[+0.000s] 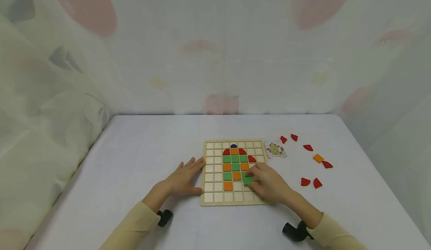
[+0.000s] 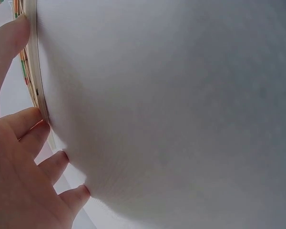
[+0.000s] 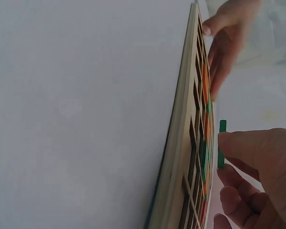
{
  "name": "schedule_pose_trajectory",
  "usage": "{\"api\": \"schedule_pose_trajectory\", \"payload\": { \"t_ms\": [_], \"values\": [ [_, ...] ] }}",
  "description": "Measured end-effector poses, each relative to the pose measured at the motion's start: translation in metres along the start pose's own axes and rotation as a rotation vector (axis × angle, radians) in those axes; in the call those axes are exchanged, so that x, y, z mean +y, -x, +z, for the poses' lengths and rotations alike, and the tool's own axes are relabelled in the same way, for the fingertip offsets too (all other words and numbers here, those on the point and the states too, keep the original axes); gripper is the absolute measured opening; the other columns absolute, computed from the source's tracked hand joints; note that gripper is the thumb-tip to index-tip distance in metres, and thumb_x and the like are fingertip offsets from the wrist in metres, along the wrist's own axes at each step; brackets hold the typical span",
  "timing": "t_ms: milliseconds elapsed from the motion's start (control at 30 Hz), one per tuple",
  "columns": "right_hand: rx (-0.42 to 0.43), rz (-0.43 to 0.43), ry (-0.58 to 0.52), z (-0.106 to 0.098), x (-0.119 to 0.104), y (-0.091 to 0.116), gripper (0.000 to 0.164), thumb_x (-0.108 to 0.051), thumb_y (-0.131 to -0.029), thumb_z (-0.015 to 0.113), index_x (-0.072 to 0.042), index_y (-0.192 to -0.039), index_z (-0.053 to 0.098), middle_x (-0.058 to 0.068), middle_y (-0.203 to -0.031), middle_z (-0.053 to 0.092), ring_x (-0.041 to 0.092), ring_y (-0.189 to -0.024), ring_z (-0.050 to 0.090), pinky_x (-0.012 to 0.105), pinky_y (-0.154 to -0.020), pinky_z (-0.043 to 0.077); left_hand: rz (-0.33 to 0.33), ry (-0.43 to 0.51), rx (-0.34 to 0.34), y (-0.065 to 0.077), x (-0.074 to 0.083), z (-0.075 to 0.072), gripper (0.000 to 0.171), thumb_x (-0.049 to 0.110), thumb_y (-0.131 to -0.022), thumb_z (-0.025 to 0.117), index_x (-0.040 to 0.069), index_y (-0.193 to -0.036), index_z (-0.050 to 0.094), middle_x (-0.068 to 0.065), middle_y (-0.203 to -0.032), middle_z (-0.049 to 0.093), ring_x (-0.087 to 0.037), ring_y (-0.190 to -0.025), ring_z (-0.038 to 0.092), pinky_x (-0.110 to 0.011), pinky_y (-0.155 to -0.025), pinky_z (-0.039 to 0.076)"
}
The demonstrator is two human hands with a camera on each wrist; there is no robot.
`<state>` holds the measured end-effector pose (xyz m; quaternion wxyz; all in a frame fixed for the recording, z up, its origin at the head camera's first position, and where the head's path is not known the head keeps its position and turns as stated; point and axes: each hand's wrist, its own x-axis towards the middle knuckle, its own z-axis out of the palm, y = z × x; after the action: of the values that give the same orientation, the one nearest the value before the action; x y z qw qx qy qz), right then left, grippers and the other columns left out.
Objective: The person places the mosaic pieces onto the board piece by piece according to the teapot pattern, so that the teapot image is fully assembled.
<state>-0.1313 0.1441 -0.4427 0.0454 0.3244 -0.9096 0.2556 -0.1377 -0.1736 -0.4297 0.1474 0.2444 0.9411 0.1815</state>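
Observation:
My right hand [image 1: 269,182] pinches a green square tile [image 3: 222,155] between thumb and fingers, just above the lower right part of the wooden grid board [image 1: 209,197]. In the right wrist view the tile stands on edge, a little apart from the board. On the board lie several green and orange squares, red quarter-circle pieces [image 1: 251,159] and a blue rounded piece [image 1: 234,146] at the top. My left hand [image 1: 183,179] lies at the board's left side with fingers spread; its thumb and index finger touch the frame, also visible in the left wrist view.
A small picture card [image 1: 275,149] with a coloured pattern lies against the board's upper right. Right of it are several loose red quarter-circle pieces [image 1: 305,182] and an orange square [image 1: 318,158]. The white table [image 1: 151,137] meets a patterned cloth [image 1: 168,55] at the back.

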Motion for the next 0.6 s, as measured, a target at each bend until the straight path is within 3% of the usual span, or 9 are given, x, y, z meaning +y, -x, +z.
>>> {"api": "schedule_pose_trajectory", "payload": {
  "t_ms": [200,367,600],
  "values": [
    [-0.035,-0.025,0.038,0.01,-0.009,-0.007,0.023,-0.021,-0.077,0.071,-0.019,-0.099,0.065,-0.009,-0.089,0.054,0.005,-0.079,0.045,0.022,-0.069,0.044,0.004,0.002,0.005,0.0,0.001,-0.001,0.09,0.04,-0.076,0.072,0.009,-0.146,0.026,-0.005,-0.153,0.02,-0.035,-0.14,0.015,-0.063,-0.106,0.012],
    [-0.071,-0.022,0.073,0.015,-0.014,-0.009,0.023,-0.023,-0.077,0.071,-0.02,-0.1,0.065,-0.009,-0.095,0.056,0.006,-0.083,0.047,0.024,-0.072,0.045,0.005,0.01,0.006,0.0,0.002,-0.001,0.089,0.04,-0.076,0.072,0.009,-0.146,0.026,-0.005,-0.153,0.02,-0.035,-0.14,0.014,-0.063,-0.106,0.011],
    [-0.061,-0.033,0.11,0.019,-0.017,-0.012,0.024,-0.022,-0.076,0.072,-0.02,-0.099,0.066,-0.009,-0.093,0.056,0.006,-0.08,0.047,0.024,-0.071,0.044,0.011,0.007,0.011,0.0,0.001,-0.001,0.089,0.04,-0.076,0.072,0.009,-0.146,0.026,-0.006,-0.153,0.02,-0.036,-0.14,0.015,-0.064,-0.105,0.012]
  ]
}}
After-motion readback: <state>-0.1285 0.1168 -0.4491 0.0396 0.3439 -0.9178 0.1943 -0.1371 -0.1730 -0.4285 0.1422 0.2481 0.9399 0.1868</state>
